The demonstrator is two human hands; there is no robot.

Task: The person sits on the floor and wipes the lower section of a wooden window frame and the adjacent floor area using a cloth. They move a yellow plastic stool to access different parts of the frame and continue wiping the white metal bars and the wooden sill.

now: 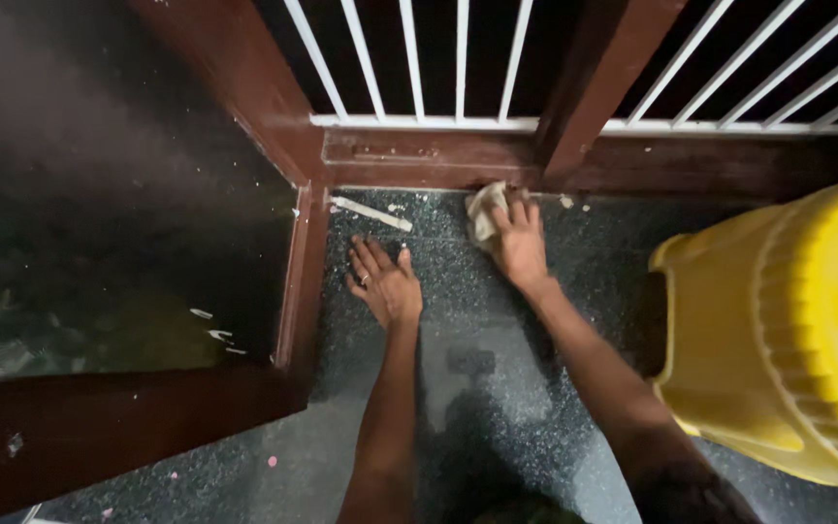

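Your right hand (519, 247) presses a pale cloth (484, 212), fingers closed over it, into the far corner of the speckled floor (497, 388). Left hand (387, 286) lies flat, fingers spread, empty. Mid-wipe, I'd say; that white strip (370, 212) likely needs clearing.

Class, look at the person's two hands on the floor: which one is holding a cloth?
The right hand, pressing a pale cloth by the wooden frame; the left hand lies flat and empty.

dim, light from above front; shadow on floor (477, 408) below arms; hazy upper left; edges bowed
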